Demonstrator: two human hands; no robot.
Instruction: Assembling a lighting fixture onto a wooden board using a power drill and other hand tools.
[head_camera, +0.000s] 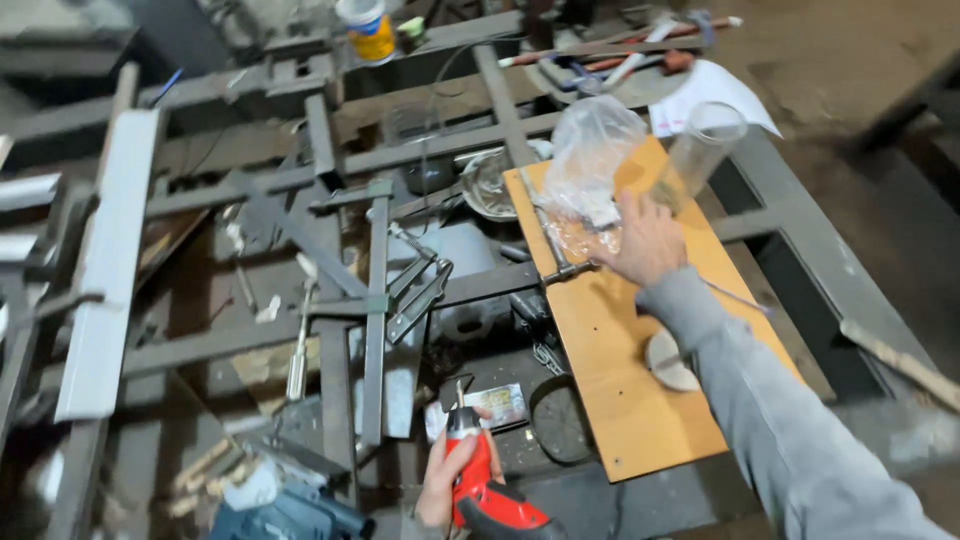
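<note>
Carefully — entry for this moment, risks first.

Risk 1: the tube (700, 150), clear and upright-tilted at the far end of the board (640, 400), stands just beside your right hand (648, 240). A tug on the bag (590, 160) could knock it over, and it looks light enough to roll off the edge.

Risk 2: the bag is thin, crumpled plastic (contents too blurred to tell). Pulled one-handed, it may spill or snag on the metal rod (560, 262) lying under it.

Risk 3: the drill (480, 480) points its bit up toward the steel frame (375, 300) — a bumped trigger is the cause to watch while your eyes are elsewhere.

Hands:
- Right hand: arm stretched out, fingers curled down onto the lower part of the bag, pressing or gripping it on the board; whether the grip is fully closed I cannot tell.
- Left hand (445, 480): clenched round the red drill's handle, low in view, near your body.

Also on the board: a pale disc (668, 362), near your sleeve.
</note>
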